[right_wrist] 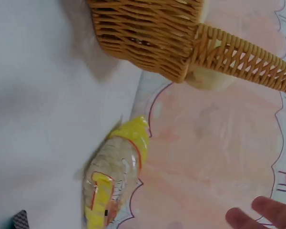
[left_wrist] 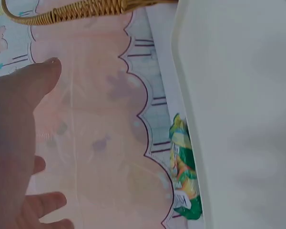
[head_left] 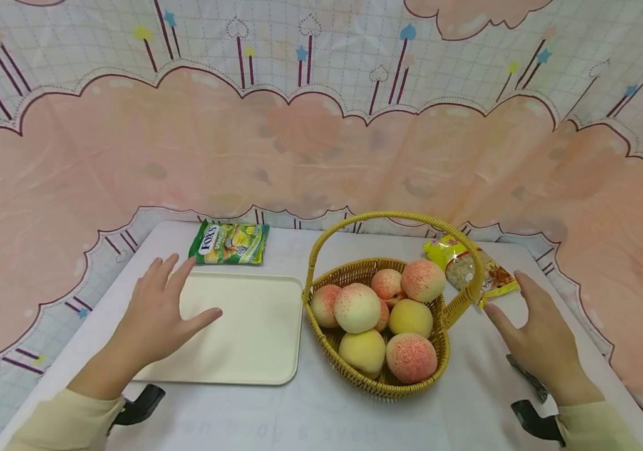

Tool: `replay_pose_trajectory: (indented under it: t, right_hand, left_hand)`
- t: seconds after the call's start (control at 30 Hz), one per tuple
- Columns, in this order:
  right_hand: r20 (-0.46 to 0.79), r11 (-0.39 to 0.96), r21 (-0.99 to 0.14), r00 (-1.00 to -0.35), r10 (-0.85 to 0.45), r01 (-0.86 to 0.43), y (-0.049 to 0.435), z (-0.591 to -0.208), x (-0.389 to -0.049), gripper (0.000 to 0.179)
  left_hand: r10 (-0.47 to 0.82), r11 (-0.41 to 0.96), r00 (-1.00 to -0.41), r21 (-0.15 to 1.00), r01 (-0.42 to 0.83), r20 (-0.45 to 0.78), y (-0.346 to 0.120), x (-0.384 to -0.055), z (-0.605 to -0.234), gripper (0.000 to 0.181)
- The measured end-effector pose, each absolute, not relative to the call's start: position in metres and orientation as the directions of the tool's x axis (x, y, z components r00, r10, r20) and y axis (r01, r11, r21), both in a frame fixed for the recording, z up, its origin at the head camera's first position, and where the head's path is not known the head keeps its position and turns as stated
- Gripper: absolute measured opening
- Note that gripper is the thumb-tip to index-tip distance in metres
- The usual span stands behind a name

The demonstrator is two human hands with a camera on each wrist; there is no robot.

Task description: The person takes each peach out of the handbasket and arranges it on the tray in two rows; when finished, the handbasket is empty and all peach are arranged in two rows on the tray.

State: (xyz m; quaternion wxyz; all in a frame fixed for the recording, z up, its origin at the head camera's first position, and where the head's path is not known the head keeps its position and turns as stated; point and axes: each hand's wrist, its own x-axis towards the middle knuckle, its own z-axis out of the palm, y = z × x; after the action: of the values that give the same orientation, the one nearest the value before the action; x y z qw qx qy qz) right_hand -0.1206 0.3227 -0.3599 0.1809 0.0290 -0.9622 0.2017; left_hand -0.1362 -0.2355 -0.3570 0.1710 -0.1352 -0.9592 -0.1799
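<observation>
My left hand (head_left: 154, 313) hovers over the left part of a cream tray (head_left: 253, 332), fingers spread and holding nothing. Just beyond its fingertips lies a green FOX'S candy bag (head_left: 231, 243). To the right of the wicker basket (head_left: 377, 389), my right hand (head_left: 543, 338) is raised with thumb and fingers apart, also holding nothing. Several peaches, some pink-speckled (head_left: 411, 357) and some yellow (head_left: 411, 318), fill the basket under its tall arched handle (head_left: 380, 215). A yellow snack bag (right_wrist: 115, 174) lies behind the right hand, partly hidden by the handle in the head view.
A dark patterned object (head_left: 526, 378) lies partly under the right hand; its kind is unclear. White cloth covers the table (head_left: 327, 419). A pink patterned curtain (head_left: 298, 150) rises behind the far edge.
</observation>
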Motion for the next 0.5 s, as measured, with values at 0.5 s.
replay_pose_trajectory:
  t: [0.5]
  right_hand:
    - [0.469, 0.712, -0.625, -0.883, 0.015, -0.32, 0.294, -0.382, -0.091, 0.087]
  left_hand:
    - [0.225, 0.718, -0.855, 0.514, 0.47, 0.468, -0.197, -0.125, -0.371, 0.071]
